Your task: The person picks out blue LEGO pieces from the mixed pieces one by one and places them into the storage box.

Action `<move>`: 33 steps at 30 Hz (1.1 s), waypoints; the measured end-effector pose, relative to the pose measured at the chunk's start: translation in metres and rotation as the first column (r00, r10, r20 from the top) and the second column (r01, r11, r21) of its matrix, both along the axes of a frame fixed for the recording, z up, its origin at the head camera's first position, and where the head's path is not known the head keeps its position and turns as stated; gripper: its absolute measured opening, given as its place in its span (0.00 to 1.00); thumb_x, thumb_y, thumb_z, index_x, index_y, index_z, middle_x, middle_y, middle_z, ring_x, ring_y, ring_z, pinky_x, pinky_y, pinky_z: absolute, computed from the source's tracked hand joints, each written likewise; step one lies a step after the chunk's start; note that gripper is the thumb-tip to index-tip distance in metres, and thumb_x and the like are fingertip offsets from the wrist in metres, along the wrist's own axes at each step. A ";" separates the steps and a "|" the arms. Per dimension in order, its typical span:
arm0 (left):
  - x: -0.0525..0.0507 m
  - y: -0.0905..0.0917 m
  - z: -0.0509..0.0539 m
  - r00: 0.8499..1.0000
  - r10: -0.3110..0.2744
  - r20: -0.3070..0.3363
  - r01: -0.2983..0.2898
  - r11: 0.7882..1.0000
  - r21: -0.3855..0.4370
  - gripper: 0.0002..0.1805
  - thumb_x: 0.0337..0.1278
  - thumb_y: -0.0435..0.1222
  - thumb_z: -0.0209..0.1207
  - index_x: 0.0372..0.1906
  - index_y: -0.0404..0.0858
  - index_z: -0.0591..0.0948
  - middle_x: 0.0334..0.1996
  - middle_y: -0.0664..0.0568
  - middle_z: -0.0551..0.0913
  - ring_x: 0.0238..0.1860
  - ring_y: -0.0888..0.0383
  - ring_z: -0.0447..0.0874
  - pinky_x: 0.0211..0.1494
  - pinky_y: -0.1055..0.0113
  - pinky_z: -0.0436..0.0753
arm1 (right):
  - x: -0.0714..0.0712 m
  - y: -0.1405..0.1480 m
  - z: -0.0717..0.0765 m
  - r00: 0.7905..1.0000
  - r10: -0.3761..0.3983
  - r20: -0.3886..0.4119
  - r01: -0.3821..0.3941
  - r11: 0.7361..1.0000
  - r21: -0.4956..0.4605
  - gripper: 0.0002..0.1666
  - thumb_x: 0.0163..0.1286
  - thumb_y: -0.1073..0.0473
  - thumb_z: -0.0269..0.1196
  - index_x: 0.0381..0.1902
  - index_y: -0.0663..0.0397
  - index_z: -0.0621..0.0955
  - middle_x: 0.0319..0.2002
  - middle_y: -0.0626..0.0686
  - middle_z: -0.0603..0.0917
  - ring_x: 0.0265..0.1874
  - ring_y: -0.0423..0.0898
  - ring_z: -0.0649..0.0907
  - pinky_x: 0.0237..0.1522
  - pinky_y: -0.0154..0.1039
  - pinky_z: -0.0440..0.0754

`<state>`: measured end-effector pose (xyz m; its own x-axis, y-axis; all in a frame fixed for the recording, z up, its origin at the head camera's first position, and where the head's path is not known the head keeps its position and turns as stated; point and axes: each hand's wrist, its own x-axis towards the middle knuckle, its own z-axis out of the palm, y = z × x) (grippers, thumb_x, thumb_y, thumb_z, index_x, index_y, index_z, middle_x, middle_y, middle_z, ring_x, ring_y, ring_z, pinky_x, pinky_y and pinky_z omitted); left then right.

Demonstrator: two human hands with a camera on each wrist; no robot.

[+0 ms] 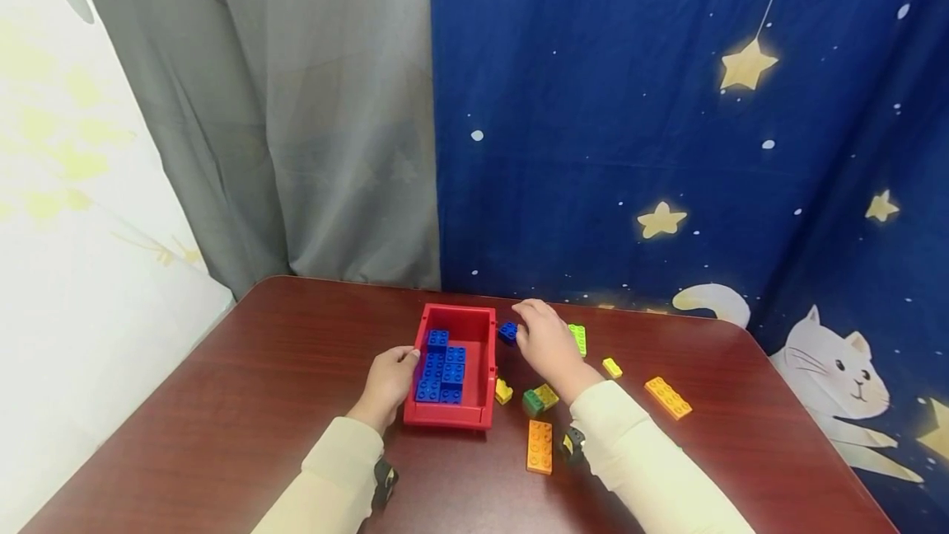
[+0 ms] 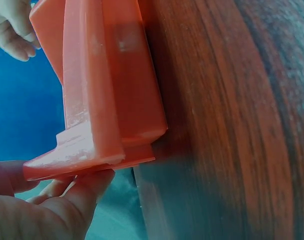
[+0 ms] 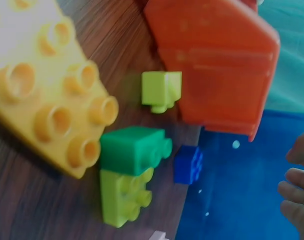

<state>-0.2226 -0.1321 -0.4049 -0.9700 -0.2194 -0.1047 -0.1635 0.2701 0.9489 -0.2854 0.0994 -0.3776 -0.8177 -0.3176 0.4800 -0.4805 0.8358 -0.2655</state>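
Note:
A red plastic bin (image 1: 478,336) stands on the table with several blue toy bricks (image 1: 442,369) along its left side. My left hand (image 1: 390,383) pinches the bin's left rim, with the thumb on one face and fingers on the other, as the left wrist view shows (image 2: 56,212). To the right of the bin, my right hand (image 1: 547,342) hovers with loosely bent fingers beside a loose blue brick (image 1: 507,332). Nothing shows in its fingers in the right wrist view (image 3: 298,192). That blue brick (image 3: 188,165) appears apart from the hand.
Right of the bin lie a small yellow brick (image 1: 503,391), a green brick (image 1: 533,403) touching a yellow one (image 1: 547,396), and an orange brick (image 1: 539,447). Farther right are a lime brick (image 1: 581,339), another yellow brick (image 1: 612,367) and an orange plate (image 1: 669,398). Curtains (image 1: 563,147) hang behind the table.

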 end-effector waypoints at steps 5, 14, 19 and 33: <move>-0.001 0.000 0.001 1.000 -0.001 -0.013 0.001 1.000 -0.003 0.22 0.74 0.36 0.44 0.61 0.25 0.71 0.54 0.31 0.76 0.51 0.39 0.77 0.58 0.43 0.76 | -0.005 0.006 -0.005 1.000 -0.006 0.024 0.006 1.000 -0.007 0.19 0.63 0.67 0.62 0.52 0.60 0.81 0.52 0.58 0.81 0.54 0.54 0.80 0.56 0.49 0.79; 0.003 -0.002 0.001 1.000 0.001 -0.004 -0.001 1.000 0.001 0.22 0.74 0.36 0.44 0.61 0.24 0.71 0.55 0.30 0.75 0.53 0.38 0.76 0.59 0.42 0.75 | -0.014 0.008 -0.013 0.995 -0.036 0.090 0.035 0.999 0.011 0.20 0.63 0.64 0.64 0.54 0.61 0.80 0.54 0.60 0.80 0.55 0.55 0.79 0.57 0.50 0.78; 0.003 -0.002 0.001 1.000 0.004 -0.003 -0.004 1.000 0.002 0.22 0.74 0.37 0.44 0.61 0.24 0.71 0.54 0.31 0.76 0.52 0.38 0.76 0.58 0.43 0.76 | -0.020 0.006 -0.013 0.982 -0.054 0.182 0.055 0.999 0.002 0.22 0.64 0.63 0.64 0.56 0.61 0.79 0.56 0.61 0.78 0.57 0.56 0.78 0.59 0.52 0.76; 0.003 0.000 0.003 1.000 0.000 -0.004 0.000 1.000 0.006 0.22 0.74 0.37 0.45 0.62 0.24 0.71 0.55 0.30 0.75 0.53 0.37 0.76 0.58 0.42 0.75 | -0.041 -0.003 -0.021 0.939 -0.094 0.331 0.095 0.995 0.012 0.25 0.65 0.60 0.65 0.59 0.64 0.77 0.57 0.63 0.78 0.57 0.57 0.78 0.60 0.52 0.75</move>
<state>-0.2197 -0.1325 -0.4019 -0.9704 -0.2190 -0.1018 -0.1595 0.2642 0.9512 -0.3262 0.0962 -0.3982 -0.9567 -0.2296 0.1787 -0.2838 0.8718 -0.3993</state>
